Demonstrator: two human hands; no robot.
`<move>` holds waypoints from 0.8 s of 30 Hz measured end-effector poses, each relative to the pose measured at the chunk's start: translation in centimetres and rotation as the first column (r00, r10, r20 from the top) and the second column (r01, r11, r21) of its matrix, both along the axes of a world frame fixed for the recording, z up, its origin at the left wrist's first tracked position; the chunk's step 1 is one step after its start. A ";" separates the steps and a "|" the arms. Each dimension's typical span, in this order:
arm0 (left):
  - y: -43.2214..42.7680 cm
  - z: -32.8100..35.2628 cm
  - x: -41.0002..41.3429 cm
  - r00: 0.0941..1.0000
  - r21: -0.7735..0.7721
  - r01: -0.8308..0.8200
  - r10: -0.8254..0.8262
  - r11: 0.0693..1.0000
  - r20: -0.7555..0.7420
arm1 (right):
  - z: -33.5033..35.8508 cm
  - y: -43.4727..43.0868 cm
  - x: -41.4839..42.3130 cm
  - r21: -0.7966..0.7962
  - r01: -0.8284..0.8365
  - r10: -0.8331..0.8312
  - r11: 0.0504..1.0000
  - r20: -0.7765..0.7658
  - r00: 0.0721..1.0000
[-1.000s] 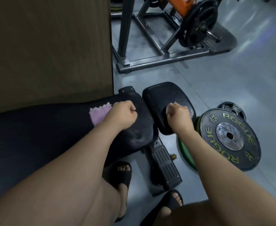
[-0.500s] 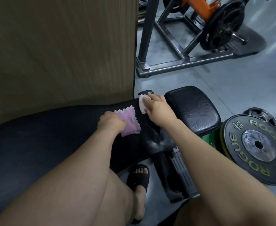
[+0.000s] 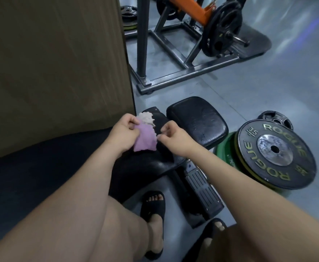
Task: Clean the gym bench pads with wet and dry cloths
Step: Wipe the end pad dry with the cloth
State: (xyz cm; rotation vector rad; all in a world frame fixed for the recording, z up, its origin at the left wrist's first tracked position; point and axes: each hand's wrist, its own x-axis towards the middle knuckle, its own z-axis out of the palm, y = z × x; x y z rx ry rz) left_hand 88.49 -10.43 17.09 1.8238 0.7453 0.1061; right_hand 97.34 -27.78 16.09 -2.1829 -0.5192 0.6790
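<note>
The white cloth [image 3: 146, 118] has passed from the right hand [image 3: 173, 138] to the left hand [image 3: 125, 134], which pinches it with the purple cloth [image 3: 145, 140] over the bench pad [image 3: 145, 167] (right fingers curled beside the purple edge; contact unclear)

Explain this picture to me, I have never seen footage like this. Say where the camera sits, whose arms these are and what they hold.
There is no machine here. The camera is worn on a person's head and looks down, so the two bare arms are that person's own. The left hand pinches a purple fluffy cloth together with a whitish fluffy cloth above the long black padded bench back. The right hand has curled fingers beside the purple cloth's edge; whether it grips it is unclear. To the right sits the small black seat pad, and beyond it lies a black ROGUE weight plate.
</note>
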 end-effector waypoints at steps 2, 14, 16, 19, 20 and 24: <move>-1.2 1.1 0.5 0.991 -0.044 0.088 -0.084 0.995 0.101 | 0.7 -1.0 -0.1 0.119 0.158 -0.120 0.980 -0.277 0.953; -9.0 2.1 4.6 0.892 0.086 0.451 -0.445 0.888 -0.085 | 2.3 -10.2 1.7 0.291 0.298 -0.219 0.909 -0.276 0.936; -10.4 2.0 5.5 0.870 0.200 0.491 -0.469 0.848 -0.151 | 2.2 -11.6 1.8 0.136 0.231 -0.213 0.963 -0.132 0.968; -11.7 1.8 6.8 0.875 0.255 0.482 -0.471 0.838 -0.106 | 2.1 -13.2 1.8 0.094 0.210 -0.205 0.973 -0.052 0.977; -11.8 1.6 7.2 0.868 0.283 0.494 -0.487 0.822 -0.100 | 2.0 -13.7 1.9 0.108 0.224 -0.221 0.969 -0.038 0.974; -12.2 0.3 8.3 0.834 0.169 0.550 -0.550 0.818 -0.052 | 1.2 -15.4 2.9 0.167 0.342 -0.311 0.925 -0.183 0.933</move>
